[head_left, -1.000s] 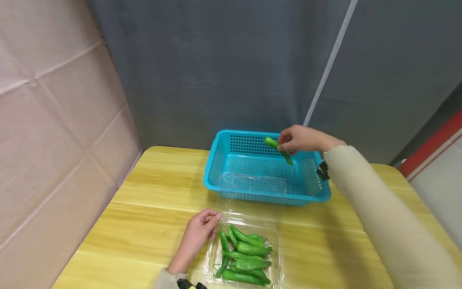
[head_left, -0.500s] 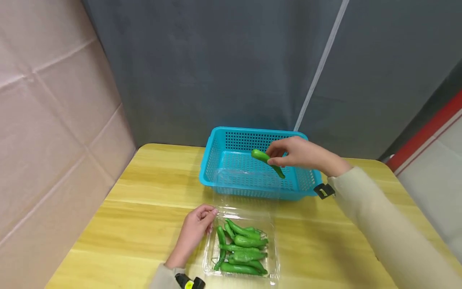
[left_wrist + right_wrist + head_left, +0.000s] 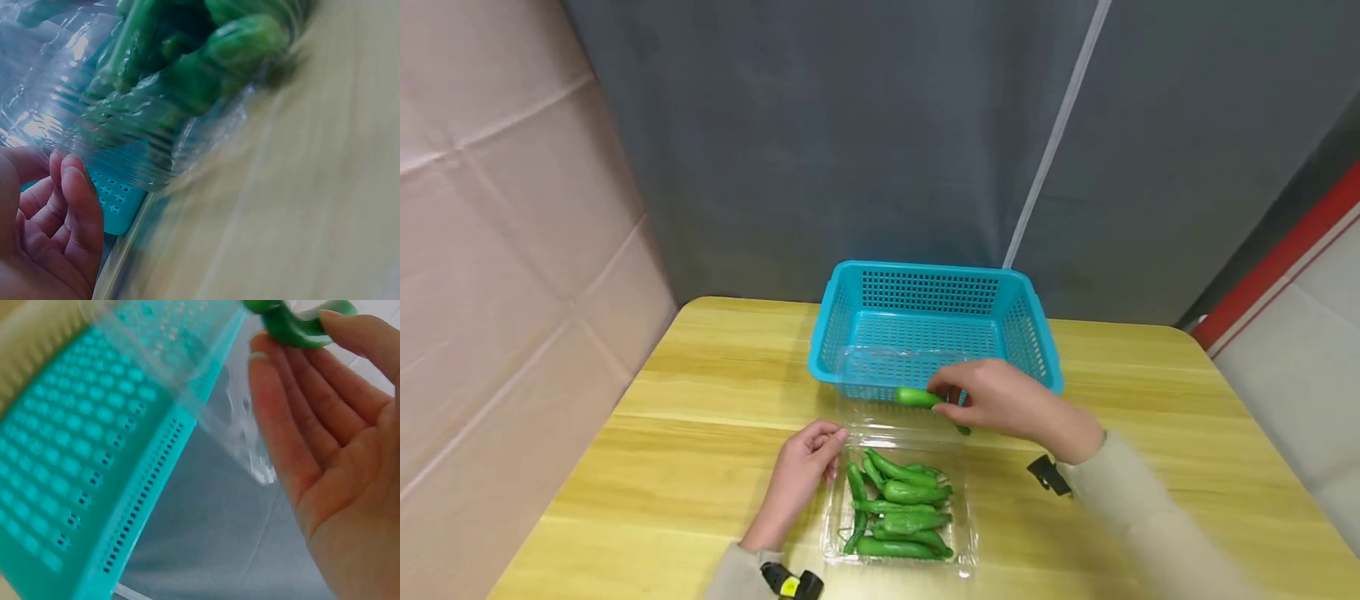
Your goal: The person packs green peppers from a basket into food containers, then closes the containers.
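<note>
My right hand (image 3: pixel 1007 404) pinches one green pepper (image 3: pixel 916 397) between thumb and fingers, above the raised clear lid and the near rim of the blue basket (image 3: pixel 1043 333). In the right wrist view, the thumb and fingertips clasp the curved pepper (image 3: pixel 300 328). Below, a hinged clear plastic box (image 3: pixel 966 533) stands with its lid leaning over the basket's near side. Several green peppers (image 3: pixel 910 522) lie in the box. At the box's upper left corner, my left hand (image 3: pixel 797 471) pinches its edge, as the left wrist view also shows.
The wooden table (image 3: pixel 700 400) carries the box and basket. A grey curtain (image 3: pixel 812 150) hangs behind it, and a pale sheet (image 3: pixel 512 333) covers the left side. A red and white panel (image 3: pixel 1262 275) stands at the right.
The right hand has come from over the basket's far right part down and nearer, toward the box, with the pepper still held. The left hand stays at the box corner.
</note>
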The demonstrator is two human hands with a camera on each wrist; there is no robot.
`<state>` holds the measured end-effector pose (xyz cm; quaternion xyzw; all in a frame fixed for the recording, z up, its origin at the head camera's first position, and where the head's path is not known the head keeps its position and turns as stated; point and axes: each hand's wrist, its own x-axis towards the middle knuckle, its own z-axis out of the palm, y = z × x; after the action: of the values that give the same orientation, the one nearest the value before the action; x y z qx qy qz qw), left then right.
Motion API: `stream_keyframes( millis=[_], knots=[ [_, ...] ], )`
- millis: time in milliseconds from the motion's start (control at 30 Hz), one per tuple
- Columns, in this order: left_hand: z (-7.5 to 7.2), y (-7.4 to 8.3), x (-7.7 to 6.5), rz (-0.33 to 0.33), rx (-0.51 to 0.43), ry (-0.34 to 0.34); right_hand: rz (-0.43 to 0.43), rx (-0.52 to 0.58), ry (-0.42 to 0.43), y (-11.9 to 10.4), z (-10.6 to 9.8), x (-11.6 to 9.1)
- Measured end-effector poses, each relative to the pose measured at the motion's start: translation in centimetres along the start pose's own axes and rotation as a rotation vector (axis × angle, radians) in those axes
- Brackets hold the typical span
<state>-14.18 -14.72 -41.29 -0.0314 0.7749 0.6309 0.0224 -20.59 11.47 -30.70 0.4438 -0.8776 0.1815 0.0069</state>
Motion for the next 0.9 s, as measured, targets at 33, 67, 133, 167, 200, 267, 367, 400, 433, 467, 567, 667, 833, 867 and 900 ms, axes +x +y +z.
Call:
stream_keyframes(
  millis=[33,67,133,167,200,267,367,400,433,467,567,667,833,867,900],
  knots=[
    [0.0,0.0,0.0,-0.002,-0.004,0.002,0.000,-0.013,0.006,-0.2,0.4,-0.1],
    [-0.1,-0.1,0.0,-0.003,-0.006,0.004,0.002,-0.023,0.008,-0.4,0.9,-0.2],
    [-0.1,-0.1,0.1,0.001,-0.010,0.008,0.008,-0.036,0.005,-0.8,1.7,-0.4],
    [-0.1,-0.1,0.1,0.002,-0.009,0.010,0.009,-0.039,0.002,-0.9,2.1,-0.4],
    [-0.2,-0.1,0.1,0.003,-0.011,0.012,0.011,-0.040,0.001,-1.0,2.5,-0.4],
    [-0.2,-0.1,0.2,0.003,-0.007,0.017,0.007,-0.039,-0.002,-1.2,3.3,-0.5],
    [-0.2,0.0,0.2,0.001,0.000,0.015,-0.013,-0.032,-0.002,-1.4,4.4,-0.7],
    [-0.1,-0.1,0.2,0.000,-0.002,0.014,-0.019,-0.030,-0.001,-1.5,4.7,-0.7],
    [-0.1,-0.1,0.2,-0.003,-0.002,0.012,-0.023,-0.029,0.001,-1.5,5.1,-0.8],
    [-0.1,-0.1,0.2,-0.005,-0.005,0.009,-0.026,-0.028,0.001,-1.6,5.4,-0.9],
    [-0.1,-0.4,0.4,-0.005,-0.017,0.006,-0.024,-0.039,0.004,-1.7,6.3,-1.2],
    [-0.1,-1.1,0.7,-0.007,-0.032,0.007,-0.007,-0.059,0.001,-1.8,7.0,-1.5],
    [-0.1,-2.7,1.4,-0.006,-0.037,0.012,0.014,-0.066,-0.015,-1.9,7.9,-2.1],
    [-0.1,-2.9,1.4,-0.001,-0.033,0.014,0.015,-0.059,-0.015,-1.9,8.0,-2.2],
    [-0.1,-3.1,1.5,0.002,-0.030,0.017,0.018,-0.052,-0.015,-1.9,8.1,-2.3]
  ],
)
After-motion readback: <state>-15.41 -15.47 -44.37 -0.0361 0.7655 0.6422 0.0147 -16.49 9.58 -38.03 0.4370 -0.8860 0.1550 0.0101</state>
